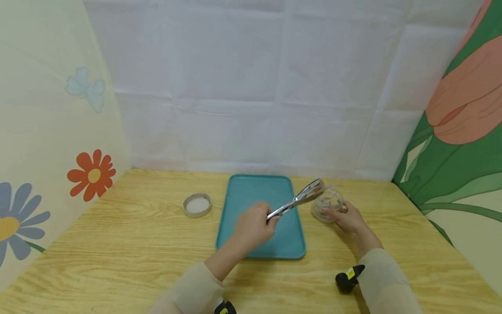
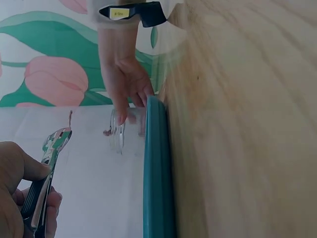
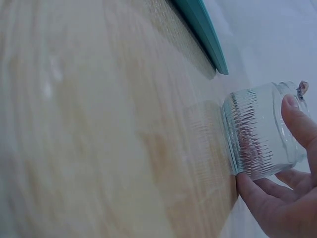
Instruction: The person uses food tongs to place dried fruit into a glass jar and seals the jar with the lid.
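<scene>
My left hand (image 1: 255, 224) grips a pair of metal tongs (image 1: 292, 204) above the teal tray (image 1: 259, 253), with the tips angled toward a clear glass jar (image 1: 326, 213). In the left wrist view, a thin pinkish-brown piece (image 2: 70, 119) sticks out at the end of the tongs. My right hand (image 1: 350, 218) holds the jar, thumb and fingers around its side; the jar stands upright on the table. Some reddish-brown bits (image 3: 250, 146) show through its ribbed glass. One small dried-looking piece (image 3: 302, 88) pokes out at the jar's mouth.
A round lid (image 1: 197, 205) lies on the wooden table (image 1: 117, 244), left of the tray. Behind the table hangs a white sheet (image 1: 235, 87). Painted flower panels (image 1: 92, 174) border the left and right sides. Both wrists wear small black cameras (image 1: 347, 281).
</scene>
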`<state>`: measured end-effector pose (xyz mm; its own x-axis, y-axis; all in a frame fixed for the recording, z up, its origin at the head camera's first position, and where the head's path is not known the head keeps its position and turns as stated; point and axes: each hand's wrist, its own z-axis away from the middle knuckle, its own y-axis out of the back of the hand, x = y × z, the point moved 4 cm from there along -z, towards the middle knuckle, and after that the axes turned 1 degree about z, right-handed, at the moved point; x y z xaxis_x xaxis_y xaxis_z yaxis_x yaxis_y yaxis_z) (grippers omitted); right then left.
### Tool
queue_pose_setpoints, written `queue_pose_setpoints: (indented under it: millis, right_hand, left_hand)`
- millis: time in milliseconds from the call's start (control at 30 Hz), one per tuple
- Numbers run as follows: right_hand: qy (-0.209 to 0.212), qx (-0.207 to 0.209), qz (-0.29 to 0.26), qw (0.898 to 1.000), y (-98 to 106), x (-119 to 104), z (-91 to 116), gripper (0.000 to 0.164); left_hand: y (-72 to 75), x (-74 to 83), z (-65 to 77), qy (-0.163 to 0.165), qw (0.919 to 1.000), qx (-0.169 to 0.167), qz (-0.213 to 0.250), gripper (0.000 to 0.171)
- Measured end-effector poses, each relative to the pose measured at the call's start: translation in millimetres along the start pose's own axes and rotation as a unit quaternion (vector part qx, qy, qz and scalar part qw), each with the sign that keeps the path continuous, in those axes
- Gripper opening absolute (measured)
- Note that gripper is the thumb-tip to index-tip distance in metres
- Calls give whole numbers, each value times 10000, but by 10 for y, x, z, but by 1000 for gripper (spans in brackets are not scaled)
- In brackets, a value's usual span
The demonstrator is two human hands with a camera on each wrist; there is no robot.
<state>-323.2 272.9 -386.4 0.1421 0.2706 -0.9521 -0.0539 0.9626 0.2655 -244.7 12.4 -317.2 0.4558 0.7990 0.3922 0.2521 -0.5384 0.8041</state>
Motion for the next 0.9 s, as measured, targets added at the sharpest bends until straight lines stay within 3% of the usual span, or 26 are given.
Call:
queue_pose_setpoints:
  millis: [167,400,600,900]
  right_hand:
    - [17,6,50,10000,-4,-10,13,81]
    - [19,-38,-70,10000,1,3,-7,80]
    - [-5,0,-128,9999,1,2,-15,79]
    - [40,68,89,9999,8,5,-14,79]
  left_hand:
    - [-101,72,-30,7,9999,-84,79,19]
    - [-218,95,-67,255,9991,-271,192,20]
    - [-267,108,-94,481,9972,-562,62,21]
    - [-342,71,-129,607,9959,-677,-16,23]
